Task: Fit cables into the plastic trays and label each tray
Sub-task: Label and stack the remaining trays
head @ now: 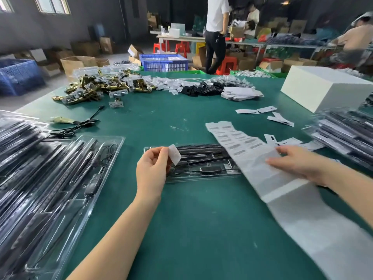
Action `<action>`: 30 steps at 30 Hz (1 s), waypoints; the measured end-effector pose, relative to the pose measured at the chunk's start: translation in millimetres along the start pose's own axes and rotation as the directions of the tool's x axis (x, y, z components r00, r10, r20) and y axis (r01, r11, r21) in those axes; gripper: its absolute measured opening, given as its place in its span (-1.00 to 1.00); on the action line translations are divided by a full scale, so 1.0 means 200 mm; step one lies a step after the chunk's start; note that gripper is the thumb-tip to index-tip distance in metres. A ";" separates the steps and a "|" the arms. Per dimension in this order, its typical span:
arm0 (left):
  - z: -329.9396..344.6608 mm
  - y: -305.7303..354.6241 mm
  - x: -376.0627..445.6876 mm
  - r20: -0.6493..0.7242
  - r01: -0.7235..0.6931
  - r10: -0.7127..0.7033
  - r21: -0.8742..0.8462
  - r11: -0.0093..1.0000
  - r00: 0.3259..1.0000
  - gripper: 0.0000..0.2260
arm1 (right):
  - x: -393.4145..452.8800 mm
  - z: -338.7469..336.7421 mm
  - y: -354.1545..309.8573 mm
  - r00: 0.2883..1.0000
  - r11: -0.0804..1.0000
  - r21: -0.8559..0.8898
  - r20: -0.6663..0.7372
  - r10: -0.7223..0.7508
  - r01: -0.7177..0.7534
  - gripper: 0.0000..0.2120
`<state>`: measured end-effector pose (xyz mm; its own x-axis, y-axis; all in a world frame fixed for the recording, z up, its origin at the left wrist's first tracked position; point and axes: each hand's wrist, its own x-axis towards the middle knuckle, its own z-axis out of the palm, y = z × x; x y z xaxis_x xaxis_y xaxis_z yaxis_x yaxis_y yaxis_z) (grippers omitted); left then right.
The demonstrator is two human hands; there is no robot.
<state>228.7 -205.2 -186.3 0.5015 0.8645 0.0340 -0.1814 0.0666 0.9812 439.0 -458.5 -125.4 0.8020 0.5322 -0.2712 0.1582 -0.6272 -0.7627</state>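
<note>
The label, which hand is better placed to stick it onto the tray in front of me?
Left. The left hand already pinches the peeled label directly over the tray, while the right hand rests flat on the label sheet.

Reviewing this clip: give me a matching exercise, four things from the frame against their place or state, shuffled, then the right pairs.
Things:
1. peeled label
2. label sheet
3. white box
4. brass hardware pile

Places or states:
A. far left of the green table
B. pinched in the left hand
C. far right of the table
D. under the right hand, partly covering the tray

Pairs: 1-B, 2-D, 3-C, 4-A
</note>
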 end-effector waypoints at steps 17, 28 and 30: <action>0.00 -0.02 0.00 0.045 -0.063 0.059 0.083 0.995 0.997 -0.90 | 0.14 -0.21 0.51 0.952 0.641 -0.708 -0.275 0.136 -0.297 -0.35; 0.01 -0.02 0.01 0.040 -0.058 0.055 0.086 0.995 0.998 -0.90 | 0.07 -0.10 0.44 0.958 0.720 -0.681 -0.275 -0.081 -0.135 -0.52; 0.01 -0.02 0.01 0.039 -0.057 0.054 0.086 0.995 0.998 -0.90 | 0.10 -0.16 0.46 0.951 0.734 -0.648 -0.310 -0.012 -0.202 -0.51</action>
<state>232.1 -205.8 -190.5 0.5238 0.8466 0.0945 -0.1361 -0.0264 0.9903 488.0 -524.1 -181.9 0.9390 0.3374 -0.0664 0.3277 -0.9365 -0.1246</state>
